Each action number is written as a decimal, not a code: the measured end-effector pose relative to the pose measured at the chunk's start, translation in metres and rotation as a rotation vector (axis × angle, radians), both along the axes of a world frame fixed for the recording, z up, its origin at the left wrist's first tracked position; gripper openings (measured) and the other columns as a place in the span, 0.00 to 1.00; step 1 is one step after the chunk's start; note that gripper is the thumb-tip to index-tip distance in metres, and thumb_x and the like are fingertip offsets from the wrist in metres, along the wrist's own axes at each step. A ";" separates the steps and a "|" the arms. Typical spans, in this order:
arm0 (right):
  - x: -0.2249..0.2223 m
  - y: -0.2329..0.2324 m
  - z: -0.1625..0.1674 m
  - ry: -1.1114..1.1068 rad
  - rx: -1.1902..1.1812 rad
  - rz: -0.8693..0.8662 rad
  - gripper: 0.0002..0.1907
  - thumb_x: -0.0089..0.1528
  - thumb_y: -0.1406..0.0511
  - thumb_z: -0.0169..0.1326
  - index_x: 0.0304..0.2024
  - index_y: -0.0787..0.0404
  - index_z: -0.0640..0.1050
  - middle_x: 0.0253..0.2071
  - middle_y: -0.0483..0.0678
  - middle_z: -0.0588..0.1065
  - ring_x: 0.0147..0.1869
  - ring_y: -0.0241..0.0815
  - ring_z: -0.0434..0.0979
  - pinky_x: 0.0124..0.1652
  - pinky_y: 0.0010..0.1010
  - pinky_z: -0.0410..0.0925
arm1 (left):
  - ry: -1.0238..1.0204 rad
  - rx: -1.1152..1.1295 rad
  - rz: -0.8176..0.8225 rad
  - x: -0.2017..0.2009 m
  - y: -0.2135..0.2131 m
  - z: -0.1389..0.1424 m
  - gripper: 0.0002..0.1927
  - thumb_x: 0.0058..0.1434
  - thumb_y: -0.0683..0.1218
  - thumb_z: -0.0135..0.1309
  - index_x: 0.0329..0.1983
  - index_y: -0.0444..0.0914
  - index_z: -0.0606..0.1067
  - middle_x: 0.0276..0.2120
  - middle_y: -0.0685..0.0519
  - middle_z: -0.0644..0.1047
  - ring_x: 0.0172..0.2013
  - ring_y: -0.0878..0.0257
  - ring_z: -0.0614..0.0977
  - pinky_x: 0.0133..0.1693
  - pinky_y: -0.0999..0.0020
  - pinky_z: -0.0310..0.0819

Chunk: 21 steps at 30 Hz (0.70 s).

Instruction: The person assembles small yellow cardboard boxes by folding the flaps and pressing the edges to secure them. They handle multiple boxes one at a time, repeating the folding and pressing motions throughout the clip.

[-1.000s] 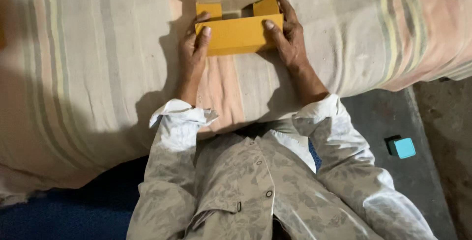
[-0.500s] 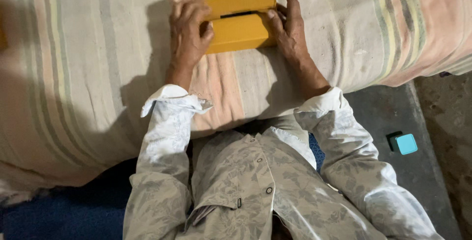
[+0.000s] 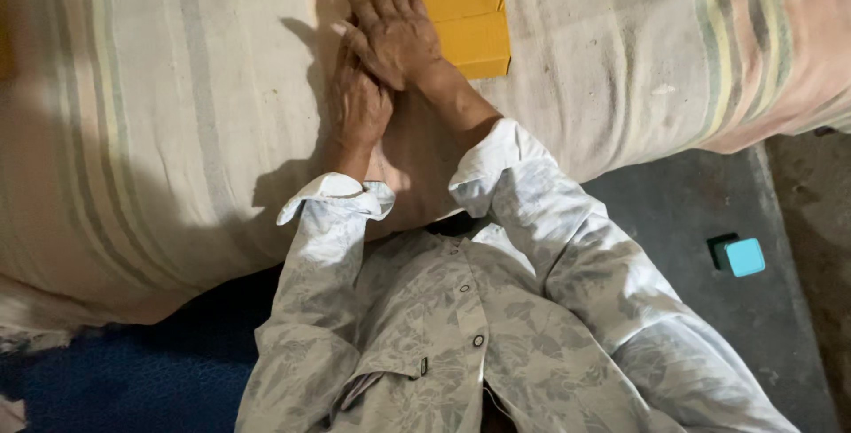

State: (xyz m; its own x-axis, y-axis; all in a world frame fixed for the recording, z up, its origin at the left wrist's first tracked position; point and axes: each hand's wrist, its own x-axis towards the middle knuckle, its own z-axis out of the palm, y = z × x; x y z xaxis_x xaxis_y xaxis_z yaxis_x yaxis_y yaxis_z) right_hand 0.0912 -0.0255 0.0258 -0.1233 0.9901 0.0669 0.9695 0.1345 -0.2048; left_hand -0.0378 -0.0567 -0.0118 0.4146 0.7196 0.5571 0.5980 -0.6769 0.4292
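A closed yellow cardboard box (image 3: 470, 25) lies flat on a striped blanket (image 3: 177, 114) that covers a bed. My right hand (image 3: 394, 30) rests palm down just left of the box, its edge against the box's left side. It lies across the fingers of my left hand (image 3: 359, 101), which is also flat on the blanket. Neither hand holds anything. Both arms wear pale patterned sleeves.
The blanket has pink, green and grey stripes and drops off at the near edge. Below it lie a dark grey floor (image 3: 709, 202) on the right and a blue mat (image 3: 133, 380) on the left. A small turquoise block (image 3: 741, 257) sits on the floor.
Both hands let go of the yellow box and slid left of it. The right hand now lies over the left. The box's flaps, open a second ago, are shut.
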 end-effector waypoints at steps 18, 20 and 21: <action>0.106 -0.034 -0.019 0.108 0.193 -0.435 0.32 0.74 0.50 0.40 0.72 0.64 0.62 0.67 0.68 0.62 0.68 0.70 0.65 0.63 0.54 0.62 | 0.340 -0.142 0.157 0.059 0.036 0.031 0.28 0.75 0.55 0.35 0.68 0.34 0.68 0.70 0.40 0.64 0.71 0.42 0.60 0.71 0.44 0.37; 0.106 -0.035 -0.016 0.119 0.208 -0.458 0.30 0.73 0.51 0.42 0.71 0.62 0.63 0.66 0.67 0.63 0.64 0.69 0.67 0.60 0.54 0.64 | 0.355 -0.173 0.193 0.082 0.039 0.040 0.30 0.72 0.58 0.34 0.69 0.37 0.64 0.70 0.39 0.61 0.70 0.40 0.57 0.67 0.39 0.36; 0.106 -0.036 -0.015 0.119 0.232 -0.455 0.30 0.72 0.51 0.43 0.70 0.61 0.64 0.66 0.67 0.62 0.63 0.69 0.68 0.59 0.54 0.64 | 0.370 -0.246 0.223 0.092 0.038 0.043 0.30 0.71 0.59 0.33 0.69 0.39 0.63 0.71 0.41 0.61 0.70 0.40 0.55 0.66 0.37 0.34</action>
State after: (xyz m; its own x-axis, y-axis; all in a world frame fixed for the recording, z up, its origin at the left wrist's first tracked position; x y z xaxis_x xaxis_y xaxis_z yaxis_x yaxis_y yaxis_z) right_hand 0.1973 -0.0613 0.0106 0.3378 0.8992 0.2782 0.9124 -0.2401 -0.3315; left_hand 0.0538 -0.0188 0.0314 0.3737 0.9047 0.2044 0.8591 -0.4207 0.2916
